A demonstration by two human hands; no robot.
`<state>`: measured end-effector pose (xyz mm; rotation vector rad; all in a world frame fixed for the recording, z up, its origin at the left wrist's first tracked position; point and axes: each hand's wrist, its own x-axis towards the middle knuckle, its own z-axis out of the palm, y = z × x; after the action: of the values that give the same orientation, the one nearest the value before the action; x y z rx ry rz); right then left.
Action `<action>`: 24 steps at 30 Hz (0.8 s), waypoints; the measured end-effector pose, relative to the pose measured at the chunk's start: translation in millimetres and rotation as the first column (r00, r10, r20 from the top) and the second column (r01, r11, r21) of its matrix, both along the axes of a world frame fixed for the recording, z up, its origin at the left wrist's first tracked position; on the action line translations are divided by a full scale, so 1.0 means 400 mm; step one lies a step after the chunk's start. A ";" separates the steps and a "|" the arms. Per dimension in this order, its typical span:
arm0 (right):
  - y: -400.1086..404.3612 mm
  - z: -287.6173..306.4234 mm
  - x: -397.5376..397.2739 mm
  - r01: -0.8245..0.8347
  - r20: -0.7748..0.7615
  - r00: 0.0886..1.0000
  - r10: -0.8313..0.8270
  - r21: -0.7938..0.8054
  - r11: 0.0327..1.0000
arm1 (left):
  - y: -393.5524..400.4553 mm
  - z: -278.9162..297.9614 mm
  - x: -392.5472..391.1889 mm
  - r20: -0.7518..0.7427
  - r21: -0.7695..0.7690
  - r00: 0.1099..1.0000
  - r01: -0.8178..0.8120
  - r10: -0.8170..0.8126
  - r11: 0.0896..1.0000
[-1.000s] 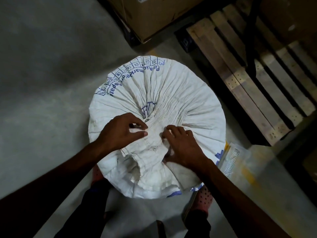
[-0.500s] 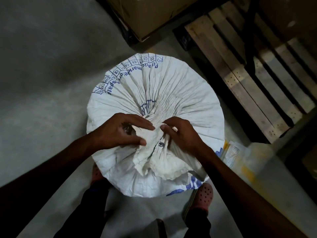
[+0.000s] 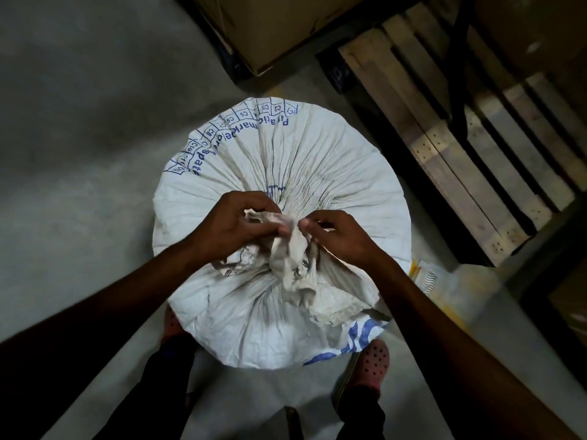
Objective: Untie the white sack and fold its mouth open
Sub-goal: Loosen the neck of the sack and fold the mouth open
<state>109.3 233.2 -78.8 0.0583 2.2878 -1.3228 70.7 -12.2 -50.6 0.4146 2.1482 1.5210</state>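
Observation:
A full white woven sack (image 3: 311, 160) with blue print stands upright on the floor, seen from above, its top gathered into pleats. The bunched mouth (image 3: 295, 268) of the sack lies toward me, crumpled and dirty white. My left hand (image 3: 232, 227) grips a fold of this bunched cloth at the centre of the pleats. My right hand (image 3: 336, 236) pinches the same bunch from the right, its fingertips almost touching the left hand's. Whatever ties the neck is hidden under the fingers.
A wooden pallet (image 3: 451, 122) lies to the right of the sack. A cardboard box (image 3: 270, 23) stands behind it. A flat printed bag (image 3: 432, 281) lies on the grey concrete floor (image 3: 79, 138) at the right. My feet in perforated clogs (image 3: 368, 366) stand close under the sack.
Both hands have risen from pressing on the flattened flap to gripping the neck. The bunched mouth is pulled up and drawn together, and its loose end has shifted toward the lower right.

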 end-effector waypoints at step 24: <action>0.022 0.211 0.026 0.047 -0.200 0.980 0.008 0.265 0.963 | -0.001 0.036 -0.042 -0.253 -0.185 0.967 -0.085 0.036 0.979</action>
<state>119.8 242.2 5.7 0.0408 2.6318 -1.0598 53.9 -12.5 -36.3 0.4976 2.4990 1.3323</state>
